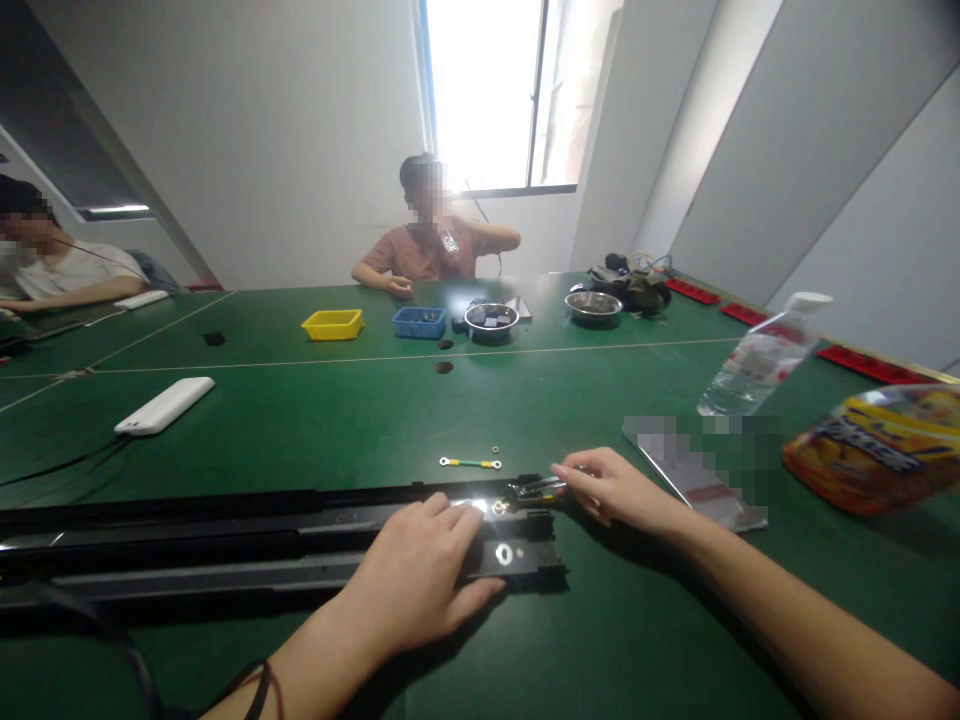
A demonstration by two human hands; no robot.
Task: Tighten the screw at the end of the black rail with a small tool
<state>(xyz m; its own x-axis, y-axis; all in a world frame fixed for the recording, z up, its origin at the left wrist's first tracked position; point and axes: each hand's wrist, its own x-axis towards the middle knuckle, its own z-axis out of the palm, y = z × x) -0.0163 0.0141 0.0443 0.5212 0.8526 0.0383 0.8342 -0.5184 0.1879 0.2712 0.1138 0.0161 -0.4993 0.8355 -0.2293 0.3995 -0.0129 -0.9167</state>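
Two long black metal rails (337, 545) lie side by side across the near part of the green table. My left hand (424, 565) grips them close to their right end, its thumb on the near side and the fingers over the top. A slim shiny wrench (536, 487) is pinched in my right hand (611, 485). Its head reaches over the far rail, next to a small round metal fastener (500, 507). A washer-like ring (504, 553) shows on the near rail. Just beyond the rails lie a short green-and-yellow wire with ring terminals (471, 463) and a small brass-coloured nut (495, 449).
On the right are a clear water bottle (761, 355), a colourful snack bag (877, 450) and a flat, partly blurred device (697, 480). A white power bank (166, 405) lies left. Yellow (332, 325) and blue trays (418, 322) and metal bowls (491, 335) stand farther back, before a seated person.
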